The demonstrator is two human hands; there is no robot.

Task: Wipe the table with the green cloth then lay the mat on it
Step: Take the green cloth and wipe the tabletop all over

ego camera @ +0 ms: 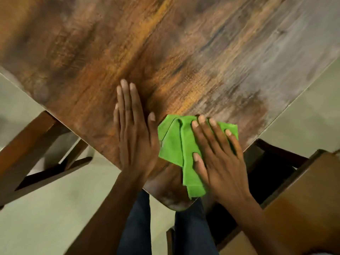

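Two hands work at the near corner of the wooden tabletop, which fills the view from 9 o'clock round to 3 o'clock. At about 5 o'clock the right hand lies flat on the green cloth, fingers straight and slightly spread, pressing the bunched fabric against the wood close to the right-hand edge. One tail of the cloth hangs toward the rounded corner at 6 o'clock. Just beside it, at about 7 o'clock, the left hand rests palm down on bare wood, fingers straight and held together, thumb out toward the cloth; it seems to be bracing the body and holds nothing.

Wiping looks to be the step in hand, and only the near corner is under the cloth, so most of the surface toward 12 o'clock probably awaits its pass. No mat shows anywhere in view. The next move calls for steady downward pressure while the cloth sweeps away across the grain-patterned surface, keeping the loose tail from slipping off the edge. Wooden chairs stand at 8 o'clock and another at 4 o'clock, on a pale floor.
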